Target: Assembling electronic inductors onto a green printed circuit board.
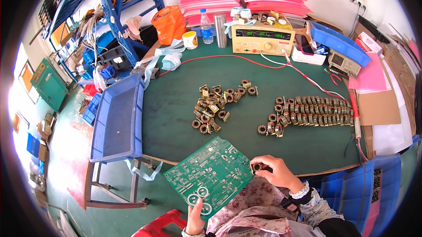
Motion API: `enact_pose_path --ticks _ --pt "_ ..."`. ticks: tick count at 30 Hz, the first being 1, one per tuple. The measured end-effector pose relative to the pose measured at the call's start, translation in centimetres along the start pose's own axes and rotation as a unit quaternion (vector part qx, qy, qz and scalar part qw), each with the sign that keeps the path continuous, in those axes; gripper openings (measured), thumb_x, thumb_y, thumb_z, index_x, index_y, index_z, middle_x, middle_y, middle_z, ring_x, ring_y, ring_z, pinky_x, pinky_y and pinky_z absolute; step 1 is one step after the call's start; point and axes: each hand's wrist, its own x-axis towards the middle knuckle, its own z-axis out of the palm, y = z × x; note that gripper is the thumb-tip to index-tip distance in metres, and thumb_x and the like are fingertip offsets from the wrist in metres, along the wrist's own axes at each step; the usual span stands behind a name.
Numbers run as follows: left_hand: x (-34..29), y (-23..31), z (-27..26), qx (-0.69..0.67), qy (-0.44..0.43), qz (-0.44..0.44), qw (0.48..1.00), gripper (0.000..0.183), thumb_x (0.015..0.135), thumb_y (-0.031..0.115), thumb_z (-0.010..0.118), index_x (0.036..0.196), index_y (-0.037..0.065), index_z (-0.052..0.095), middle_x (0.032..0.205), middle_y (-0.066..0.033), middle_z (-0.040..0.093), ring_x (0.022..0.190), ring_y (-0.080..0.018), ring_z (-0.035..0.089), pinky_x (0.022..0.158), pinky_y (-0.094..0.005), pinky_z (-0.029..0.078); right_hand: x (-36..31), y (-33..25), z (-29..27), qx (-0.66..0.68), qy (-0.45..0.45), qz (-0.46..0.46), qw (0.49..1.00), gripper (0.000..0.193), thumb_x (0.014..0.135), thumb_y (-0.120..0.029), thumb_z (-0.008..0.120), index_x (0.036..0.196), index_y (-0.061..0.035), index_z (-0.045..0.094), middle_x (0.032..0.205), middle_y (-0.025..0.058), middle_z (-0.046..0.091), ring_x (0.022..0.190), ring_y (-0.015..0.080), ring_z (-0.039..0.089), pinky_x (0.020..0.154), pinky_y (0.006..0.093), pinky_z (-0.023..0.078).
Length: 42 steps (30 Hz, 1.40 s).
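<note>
A bare green circuit board [215, 171] with white round outlines near its lower corner is tilted over the table's front edge. My left hand [194, 219] grips that lower corner, thumb on top. Close to the board's right corner, my right hand [277, 173] pinches a small copper-wound toroid coil [257, 167] between thumb and fingers. Beyond the board lies a loose heap of similar toroid coils [212, 104] on the green tabletop [176, 142]. More coils stand in tight rows [323, 110] at the right of the table.
An empty-looking blue tray [118, 118] stands left of the table. At the back are a power supply [263, 39], steel flask [220, 31], water bottle [206, 27], mug [190, 40] and orange bag [169, 25]. A red-handled probe [355, 109] lies at the right edge, its cable crossing the tabletop.
</note>
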Motion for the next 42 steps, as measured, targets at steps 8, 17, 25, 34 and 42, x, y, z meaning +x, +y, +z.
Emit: enact_pose_path --ticks 8,17,25,34,42 --pt "0.3 -2.2 -3.2 0.318 -0.079 0.200 0.923 0.035 0.096 0.012 0.045 0.128 0.001 0.041 0.120 -0.0112 0.053 0.105 -0.0192 0.056 0.086 -0.0344 0.050 0.7 0.1 0.7 -0.091 0.041 -0.114 0.988 0.030 0.075 -0.001 0.066 0.104 -0.0066 0.062 0.102 0.0079 0.064 0.083 0.0248 0.058 0.073 0.0338 0.049" --pt "-0.1 -0.6 -0.8 0.166 -0.051 0.113 0.978 0.040 0.089 0.001 0.043 0.129 -0.003 0.043 0.115 -0.0132 0.054 0.100 -0.0208 0.054 0.084 -0.0317 0.046 1.5 -1.9 1.6 -0.239 -0.031 -0.168 0.956 0.030 0.071 -0.005 0.069 0.099 -0.0021 0.058 0.098 0.0089 0.061 0.087 0.0266 0.054 0.079 0.0341 0.046" --pt "0.2 -1.4 -2.1 0.332 -0.074 0.213 0.916 0.050 0.081 -0.014 0.040 0.131 -0.007 0.042 0.113 -0.0159 0.054 0.096 -0.0245 0.054 0.083 -0.0315 0.045 2.6 -1.0 1.4 -0.191 -0.081 -0.161 0.965 0.029 0.076 -0.006 0.066 0.102 -0.0004 0.057 0.096 0.0122 0.062 0.091 0.0291 0.054 0.082 0.0362 0.044" --pt "-0.3 -0.1 -0.9 0.347 -0.033 0.191 0.918 0.050 0.078 -0.011 0.050 0.127 -0.009 0.045 0.119 -0.0198 0.053 0.099 -0.0279 0.056 0.085 -0.0332 0.046 0.4 0.4 2.5 0.040 0.047 -0.026 0.998 0.046 0.072 -0.007 0.076 0.112 -0.0036 0.053 0.100 0.0095 0.060 0.088 0.0185 0.060 0.079 0.0314 0.050" --pt "-0.7 1.0 0.4 0.410 -0.050 0.187 0.892 0.051 0.077 -0.012 0.042 0.127 -0.009 0.045 0.114 -0.0228 0.055 0.102 -0.0314 0.054 0.089 -0.0362 0.043 1.8 2.2 -3.3 -0.061 0.344 -0.022 0.937 0.044 0.068 0.005 0.069 0.110 -0.0049 0.058 0.093 0.0100 0.062 0.074 0.0172 0.060 0.068 0.0284 0.050"
